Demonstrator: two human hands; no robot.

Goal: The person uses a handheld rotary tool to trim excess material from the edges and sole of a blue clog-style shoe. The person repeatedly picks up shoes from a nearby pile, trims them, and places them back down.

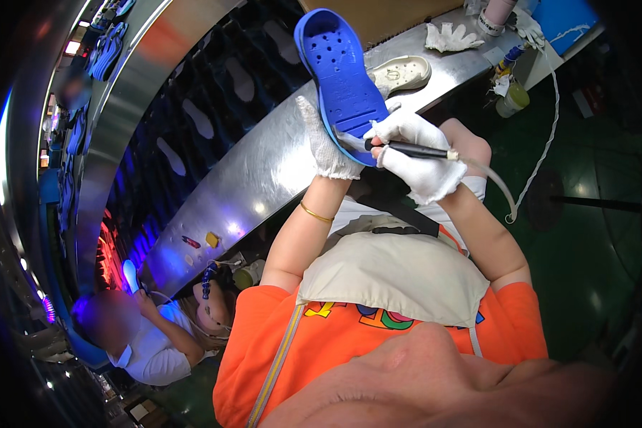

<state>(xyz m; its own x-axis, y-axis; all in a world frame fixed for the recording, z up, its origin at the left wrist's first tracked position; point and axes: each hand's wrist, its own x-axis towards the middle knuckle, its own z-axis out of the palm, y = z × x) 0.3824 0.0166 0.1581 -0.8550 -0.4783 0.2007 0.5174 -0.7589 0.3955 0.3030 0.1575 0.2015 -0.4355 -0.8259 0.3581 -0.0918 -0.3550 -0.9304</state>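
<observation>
A blue shoe sole with small round holes at its toe end (344, 82) is held up over the metal ledge, its patterned face toward me. My left hand (328, 146), in a white knit glove, grips its lower left edge. In my right hand (417, 160), also gloved but with bare fingertips showing, is a brush with a black handle (419, 150) and a thin clear hose at its rear end. The brush's pale tip (351, 141) rests at the sole's lower end. Just behind the sole, a cream clog-like shoe (403, 73) lies on the ledge, partly hidden.
Beyond the metal ledge (264, 167) runs a dark conveyor (214, 85) carrying several grey sole-shaped pieces. A spare white glove (451, 37) lies at the ledge's far right, near a hanging yellowish container (512, 101). At lower left another person (160, 346) holds a pale sole.
</observation>
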